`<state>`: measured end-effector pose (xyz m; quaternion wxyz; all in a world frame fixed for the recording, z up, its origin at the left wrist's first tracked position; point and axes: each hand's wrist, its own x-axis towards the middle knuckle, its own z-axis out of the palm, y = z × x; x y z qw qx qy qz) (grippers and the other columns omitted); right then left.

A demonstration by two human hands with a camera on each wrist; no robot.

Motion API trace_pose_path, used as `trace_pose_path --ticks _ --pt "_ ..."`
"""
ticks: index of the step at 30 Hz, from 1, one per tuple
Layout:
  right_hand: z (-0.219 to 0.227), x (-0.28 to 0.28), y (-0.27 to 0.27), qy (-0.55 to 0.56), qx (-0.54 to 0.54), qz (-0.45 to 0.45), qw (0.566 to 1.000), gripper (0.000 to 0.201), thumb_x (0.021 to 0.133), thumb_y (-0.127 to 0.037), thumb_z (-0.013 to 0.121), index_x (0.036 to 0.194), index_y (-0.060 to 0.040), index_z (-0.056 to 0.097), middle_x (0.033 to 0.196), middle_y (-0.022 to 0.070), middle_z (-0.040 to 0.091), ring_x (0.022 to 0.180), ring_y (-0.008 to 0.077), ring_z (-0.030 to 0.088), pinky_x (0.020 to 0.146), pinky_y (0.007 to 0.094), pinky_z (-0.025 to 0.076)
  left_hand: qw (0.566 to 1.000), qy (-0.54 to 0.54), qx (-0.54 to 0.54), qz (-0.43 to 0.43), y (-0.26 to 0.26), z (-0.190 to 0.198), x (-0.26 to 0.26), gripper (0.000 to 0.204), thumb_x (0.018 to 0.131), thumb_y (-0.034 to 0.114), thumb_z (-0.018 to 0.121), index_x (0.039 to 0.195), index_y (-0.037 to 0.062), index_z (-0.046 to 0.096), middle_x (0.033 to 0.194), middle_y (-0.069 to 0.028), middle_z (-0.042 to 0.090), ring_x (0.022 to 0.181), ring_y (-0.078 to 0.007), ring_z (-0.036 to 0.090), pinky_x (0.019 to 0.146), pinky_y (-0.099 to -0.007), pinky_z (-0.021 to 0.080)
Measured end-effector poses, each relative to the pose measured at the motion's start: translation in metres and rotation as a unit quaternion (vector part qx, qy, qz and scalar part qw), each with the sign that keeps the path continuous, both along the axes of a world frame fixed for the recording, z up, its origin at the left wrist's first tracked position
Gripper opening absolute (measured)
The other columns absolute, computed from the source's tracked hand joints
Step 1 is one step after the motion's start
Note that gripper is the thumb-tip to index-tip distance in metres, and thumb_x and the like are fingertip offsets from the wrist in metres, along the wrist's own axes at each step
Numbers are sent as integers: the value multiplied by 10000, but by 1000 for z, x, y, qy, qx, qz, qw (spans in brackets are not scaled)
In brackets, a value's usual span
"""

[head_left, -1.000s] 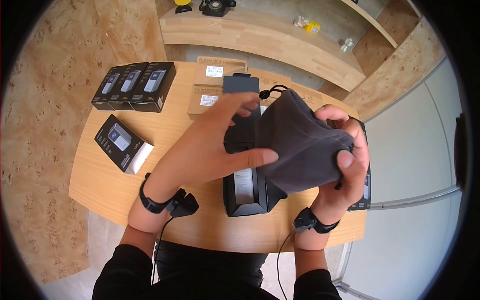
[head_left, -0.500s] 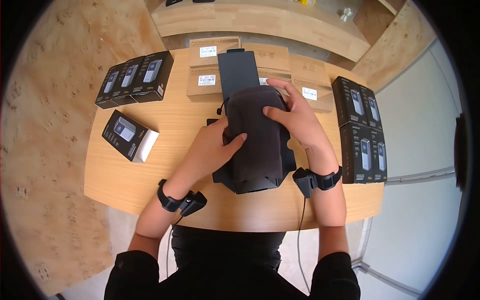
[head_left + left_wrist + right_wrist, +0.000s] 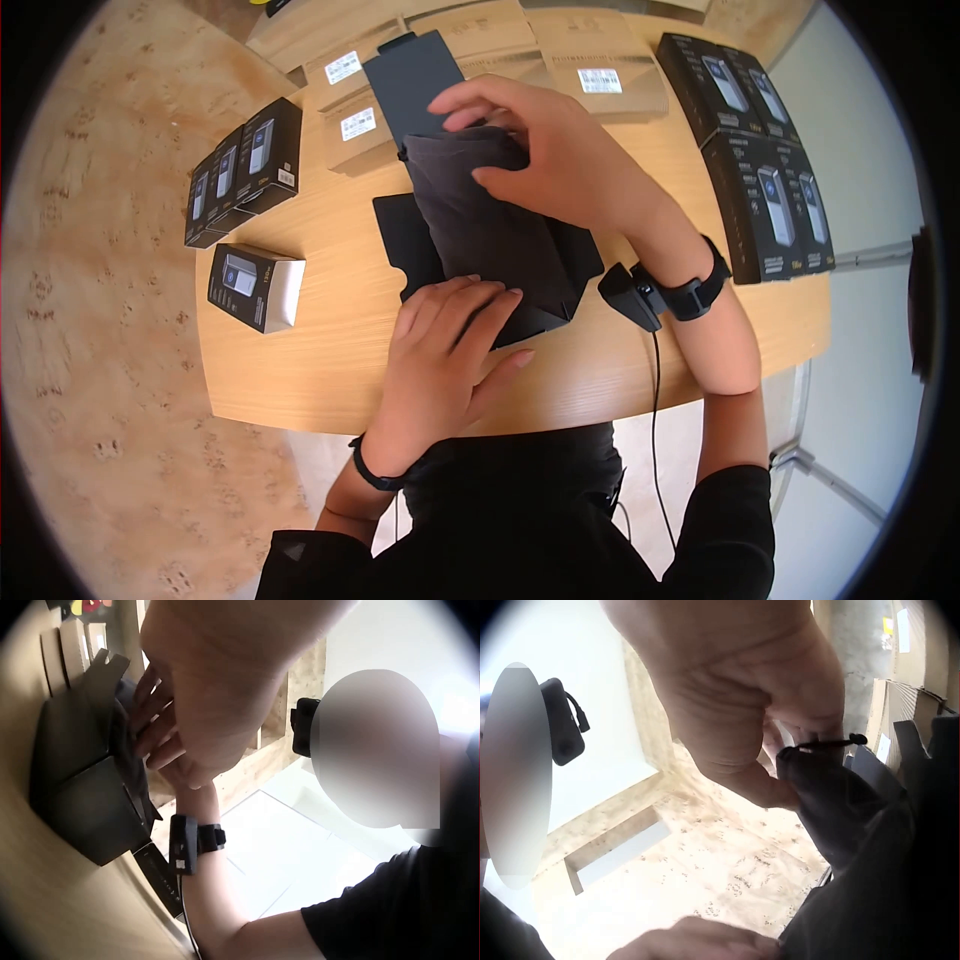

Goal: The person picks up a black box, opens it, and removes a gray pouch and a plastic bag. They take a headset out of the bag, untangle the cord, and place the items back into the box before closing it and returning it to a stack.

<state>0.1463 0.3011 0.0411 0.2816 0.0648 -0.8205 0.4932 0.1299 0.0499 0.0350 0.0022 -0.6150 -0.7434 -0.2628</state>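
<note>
Resting left grip point(image 3: 440, 358): bare hand, fingers nearly straight, lying on the lower end of a dark grey soft cloth pouch point(image 3: 490, 230), not clenched.
Right grip point(image 3: 575, 150): thumb and fingers curved about the pouch's upper end; whether they pinch it cannot be told.
Pouch: beneath both grips, lengthwise over the open black cardboard box point(image 3: 403, 240), between its spread side flaps; depth unclear.
Half a second ago: the grips held the pouch by its two long sides; now they are at its opposite ends.
Right wrist view: shows plainly a thin black cord point(image 3: 821, 744) at the pouch's mouth, unlike the head view.
Head view alone: white-ended black printed carton point(image 3: 240, 285), left of the box on the pale wooden worktop point(image 3: 290, 380).
</note>
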Motion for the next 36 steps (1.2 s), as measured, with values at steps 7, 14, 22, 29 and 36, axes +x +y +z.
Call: trace_pose_path --ticks 7,14,22,29,36 --pt "23 24 -15 -92 67 -1 993 518 818 -2 629 1332 -67 639 1167 134 702 1020 247 692 846 343 574 998 20 -21 57 6 -11 19 476 840 207 822 1275 59 695 1290 -123 615 1189 -344 576 1014 -454 433" --pt "16 27 -22 -128 101 79 983 450 835 11 624 1279 -54 652 1069 144 717 951 321 682 834 398 560 997 31 -23 73 12 -19 22 410 832 208 834 1186 57 694 1234 -118 634 1136 -329 586 1002 -450 418" --pt "24 34 -28 -237 196 34 951 467 831 19 635 1289 -71 652 999 144 731 1004 356 664 870 431 546 995 13 -66 68 19 -24 22 485 851 290 832 1195 -1 651 1135 -155 666 1097 -343 611 1075 -493 352" --pt "2 46 -22 -108 275 57 954 350 790 -2 679 1132 -72 698 985 112 684 1050 340 654 902 411 541 998 -21 -12 64 13 -35 17 419 798 235 889 1082 13 677 1041 -118 684 1028 -336 625 1045 -460 375" --pt "-2 51 -36 -136 277 49 950 59 792 -71 676 839 -40 691 891 111 626 926 321 615 822 404 518 997 -22 69 39 2 -34 20 368 751 120 909 1044 60 695 992 -83 673 966 -307 636 931 -395 459"
